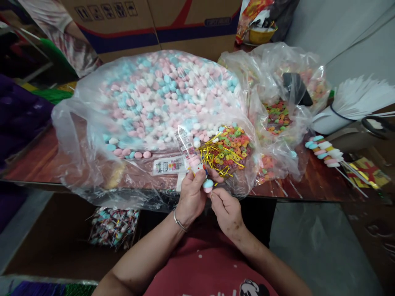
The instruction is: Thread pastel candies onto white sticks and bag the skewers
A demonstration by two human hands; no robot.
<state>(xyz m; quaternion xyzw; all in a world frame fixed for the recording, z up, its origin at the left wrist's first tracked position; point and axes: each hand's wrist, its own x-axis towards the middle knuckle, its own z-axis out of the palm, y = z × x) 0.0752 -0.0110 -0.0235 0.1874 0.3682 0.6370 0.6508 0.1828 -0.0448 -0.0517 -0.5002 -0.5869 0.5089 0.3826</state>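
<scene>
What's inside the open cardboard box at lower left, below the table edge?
Inside the cardboard box: a pile of candy sticks, mostly blue, pink and white. Whatever lies beneath the pile's top layer is covered and can't be seen.

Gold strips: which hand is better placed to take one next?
Probably the right hand: its fingertips are at the bottom of the candy stick, which the left hand grips higher up. The gold strips lie beyond both.

Head view: from the wearer's head, forward and down
Red shirt [203, 263]: nearest, bottom edge
Left hand [191, 195] and right hand [227, 211]: close, near centre
Desk [314, 181]: seen from above
Carton [154, 28]: farther off, top edge
</scene>
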